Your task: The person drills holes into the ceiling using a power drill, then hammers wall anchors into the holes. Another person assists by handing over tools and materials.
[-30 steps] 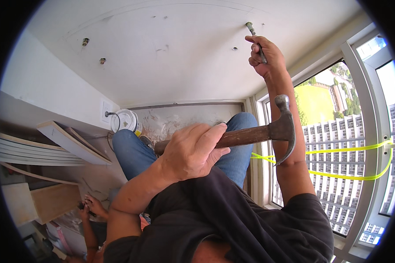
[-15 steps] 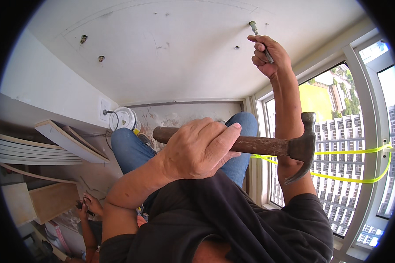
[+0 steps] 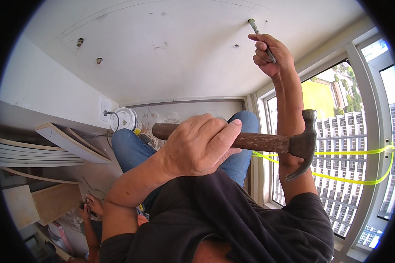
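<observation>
My left hand (image 3: pixel 202 144) is wrapped round the wooden handle of a claw hammer (image 3: pixel 267 143), held level in front of my body. The hammer's dark metal head (image 3: pixel 303 144) lies to the right, in front of my right forearm. Up at the white wall, my right hand (image 3: pixel 272 55) grips a slim metal rod (image 3: pixel 255 29) between its fingers. The rod's far end meets the wall at a greenish metal fitting, and its near end sticks out below my palm. Whether the fitting and rod are one piece I cannot tell.
Two metal bolts (image 3: pixel 80 42) (image 3: pixel 99 60) stick out of the wall at left; a small hole (image 3: pixel 236 46) is near my right hand. A white bucket (image 3: pixel 126 119) stands by my knee. Curved boards (image 3: pixel 70 142) lean at left, near another person's hands (image 3: pixel 90 206). Windows (image 3: pixel 338 149) with yellow straps (image 3: pixel 355 153) are at right.
Very little differs. The view has shifted slightly, and the hammer's head sits a touch higher. Both hands keep their grips, with the rod still at the wall.
</observation>
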A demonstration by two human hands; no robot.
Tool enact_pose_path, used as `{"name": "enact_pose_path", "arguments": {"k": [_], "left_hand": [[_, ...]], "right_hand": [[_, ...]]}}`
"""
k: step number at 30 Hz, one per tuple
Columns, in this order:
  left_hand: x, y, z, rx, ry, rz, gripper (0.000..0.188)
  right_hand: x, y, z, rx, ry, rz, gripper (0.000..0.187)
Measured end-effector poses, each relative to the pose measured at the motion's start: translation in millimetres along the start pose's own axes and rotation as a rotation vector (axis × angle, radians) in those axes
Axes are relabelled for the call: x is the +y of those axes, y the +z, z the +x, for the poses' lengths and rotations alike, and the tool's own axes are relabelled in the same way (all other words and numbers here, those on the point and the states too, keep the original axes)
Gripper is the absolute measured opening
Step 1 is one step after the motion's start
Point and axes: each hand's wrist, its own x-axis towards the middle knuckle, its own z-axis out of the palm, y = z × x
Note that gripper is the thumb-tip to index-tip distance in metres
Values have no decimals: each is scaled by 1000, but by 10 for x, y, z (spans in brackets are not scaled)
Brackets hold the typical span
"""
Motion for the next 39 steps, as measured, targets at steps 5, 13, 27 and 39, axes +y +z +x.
{"name": "enact_pose_path", "arguments": {"k": [5,13,27,39], "left_hand": [[-11,55,1,-2,-5,-25,65],[-18,86,4,-21,-9,-16,64],[-137,-54,-31,-32,-68,7,55],[-365,14,-34,43,2,-12,56]], "right_hand": [[15,-8,-27,-8,-6,-3,20],[24,20,2,3,-6,13,18],[122,169,6,102,-114,2,15],[-66,140,18,63,19,-15,14]]}}
